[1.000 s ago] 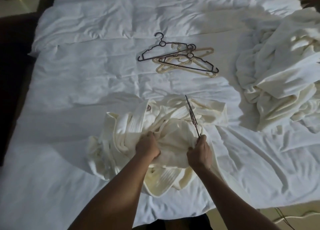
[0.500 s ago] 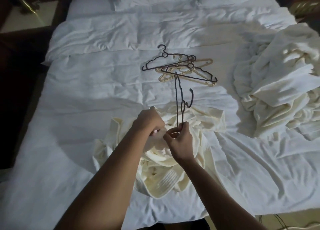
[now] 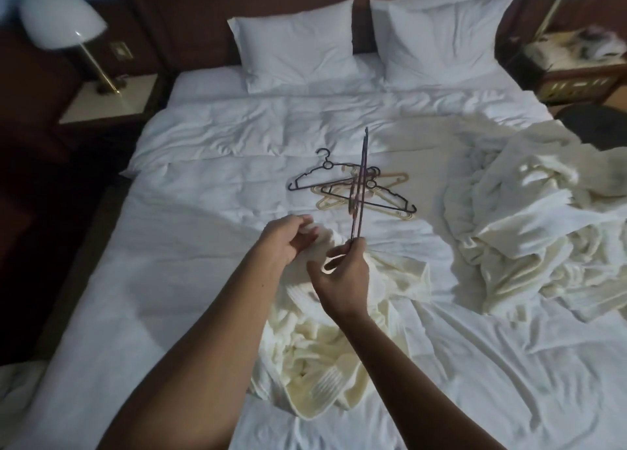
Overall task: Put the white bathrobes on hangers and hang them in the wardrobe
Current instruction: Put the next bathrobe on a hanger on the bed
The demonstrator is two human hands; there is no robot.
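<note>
Bathrobe [image 3: 325,358] first: I see the cream one I am working on crumpled on the bed [image 3: 190,280] directly under both wrists, bunched from just below my hands down toward the near edge. My right hand [image 3: 342,280] pinches the lower end of a dark hanger [image 3: 360,184] between thumb and fingertips, so the hanger stands nearly upright and edge-on to me, its long axis running away from the bathrobe toward the pillows [image 3: 298,42], its far tip well above the fabric. My left hand [image 3: 288,234] sits just left of that pinch, fingers curled around a fold of white cloth; I judge it to be the bathrobe's collar, though the blur keeps me from being sure. So the hanger lies up and beyond the bathrobe, not yet in it, and the right hand is the one that must tip it down into the neck opening the left hand offers. Spare hangers [image 3: 353,188] lie flat farther from the bathrobe, and another bathrobe heap [image 3: 529,232] is off to its right.
</note>
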